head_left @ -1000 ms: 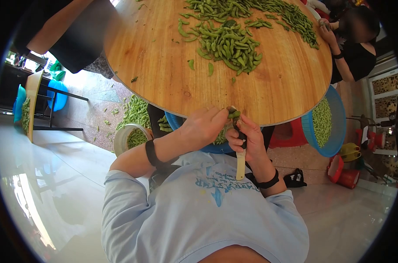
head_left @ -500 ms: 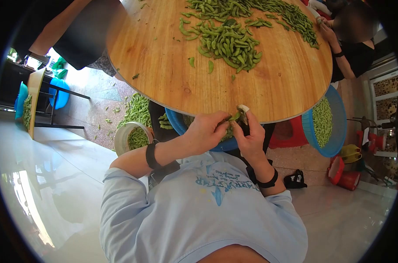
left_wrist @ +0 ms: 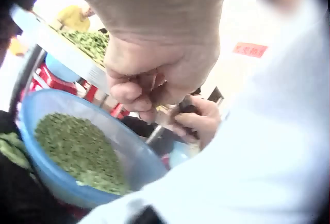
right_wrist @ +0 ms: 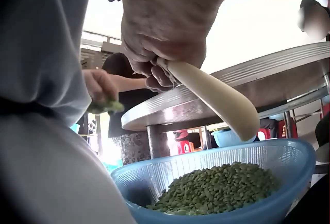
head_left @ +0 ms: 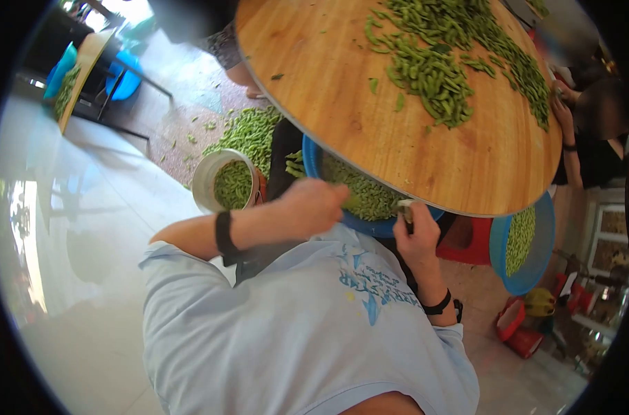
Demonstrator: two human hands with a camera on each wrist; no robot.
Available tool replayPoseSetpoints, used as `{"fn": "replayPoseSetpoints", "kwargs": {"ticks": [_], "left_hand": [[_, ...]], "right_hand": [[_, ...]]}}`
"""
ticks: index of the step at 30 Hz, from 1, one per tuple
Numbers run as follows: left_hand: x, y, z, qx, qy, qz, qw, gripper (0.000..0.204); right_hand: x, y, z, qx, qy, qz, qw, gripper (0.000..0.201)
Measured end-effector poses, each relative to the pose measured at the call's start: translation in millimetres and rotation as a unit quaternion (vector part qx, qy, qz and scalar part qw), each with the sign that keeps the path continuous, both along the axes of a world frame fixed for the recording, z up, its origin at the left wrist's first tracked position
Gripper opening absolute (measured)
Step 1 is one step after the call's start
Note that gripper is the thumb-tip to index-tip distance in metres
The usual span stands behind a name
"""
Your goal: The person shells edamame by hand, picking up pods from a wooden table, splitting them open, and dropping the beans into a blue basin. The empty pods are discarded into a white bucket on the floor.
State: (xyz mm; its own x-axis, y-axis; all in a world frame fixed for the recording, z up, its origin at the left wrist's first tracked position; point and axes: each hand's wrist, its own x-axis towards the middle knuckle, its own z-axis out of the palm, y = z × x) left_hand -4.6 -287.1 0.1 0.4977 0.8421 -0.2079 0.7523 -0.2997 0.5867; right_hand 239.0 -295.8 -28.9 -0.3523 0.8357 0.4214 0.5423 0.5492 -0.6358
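Note:
My left hand (head_left: 311, 207), blurred in the head view, is to the left of the right hand and above the near side of a blue basin (head_left: 307, 155). In the right wrist view its fingers pinch a green soybean pod (right_wrist: 109, 106). My right hand (head_left: 420, 238) grips a tool whose long cream handle (right_wrist: 219, 100) with a rounded end sticks out of the fist; the tool's other end is mostly hidden by the fingers. Shelled green beans (right_wrist: 221, 188) fill the bottom of the basin, which sits partly under the table edge.
A round wooden table (head_left: 314, 83) bears a heap of pods (head_left: 429, 83). At left a pale bucket (head_left: 204, 183) holds pods, with more pods (head_left: 249, 131) on the floor. A second blue basin (head_left: 539, 238) and a red stool (head_left: 475, 242) stand right. Another person's hands (head_left: 567, 104) are at the table's far right.
My hands were together over a pod at the table edge; now they are apart, the left drawn off to the left. The head view has turned, showing more of the basin.

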Motion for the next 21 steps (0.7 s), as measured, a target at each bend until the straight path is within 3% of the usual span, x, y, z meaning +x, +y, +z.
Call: {"fn": "replayPoseSetpoints", "kwargs": {"ticks": [4,5,7,8,10,12,14,16,17,18,20,21], "left_hand": [[-80.4,13.5,-41.3,0.152,0.154,0.065,0.974,0.019],[-87.3,16.0,-46.2,0.149,0.156,0.076,0.974,0.019],[-88.1,22.7,-49.5,0.320,0.125,0.024,0.939,0.014],[-85.0,29.9,-54.9,0.318,0.127,0.033,0.939,0.014],[-68.6,50.3,-69.7,0.201,0.062,-0.086,0.974,0.038],[-44.0,80.6,-69.2,-0.011,0.179,-0.132,0.975,0.022],[-33.7,110.9,-105.2,0.042,0.226,-0.197,0.953,0.025],[-24.1,126.1,-112.9,0.042,0.219,-0.192,0.956,0.025],[-5.8,142.1,-114.6,0.044,0.217,-0.192,0.956,0.025],[-27.3,133.8,-116.6,0.047,0.215,-0.192,0.956,0.025],[-17.3,146.9,-119.0,0.052,0.213,-0.196,0.956,0.025],[-5.7,151.8,-121.0,0.053,0.211,-0.201,0.955,0.025]], "right_hand": [[-0.8,2.4,10.9,0.001,0.004,-0.002,1.000,0.023],[-0.7,4.1,10.5,0.003,-0.007,0.003,1.000,0.023],[-5.6,13.1,13.1,0.037,-0.009,0.045,0.998,0.022],[-8.1,17.2,15.0,0.072,-0.009,0.073,0.995,0.021],[-8.4,16.1,18.9,0.057,-0.016,0.056,0.997,0.020],[-2.1,12.8,17.1,0.040,-0.027,0.041,0.998,0.019],[9.2,12.7,8.8,-0.042,0.071,-0.059,0.995,0.018],[15.4,23.2,6.9,0.009,0.069,-0.049,0.996,0.020],[19.5,26.6,5.1,-0.041,0.120,-0.090,0.988,0.019],[24.8,31.3,2.1,-0.090,0.172,-0.131,0.972,0.017],[33.2,39.6,-4.7,-0.067,0.162,-0.143,0.974,0.017],[35.6,40.3,-5.7,-0.114,0.212,-0.144,0.960,0.017]]}}
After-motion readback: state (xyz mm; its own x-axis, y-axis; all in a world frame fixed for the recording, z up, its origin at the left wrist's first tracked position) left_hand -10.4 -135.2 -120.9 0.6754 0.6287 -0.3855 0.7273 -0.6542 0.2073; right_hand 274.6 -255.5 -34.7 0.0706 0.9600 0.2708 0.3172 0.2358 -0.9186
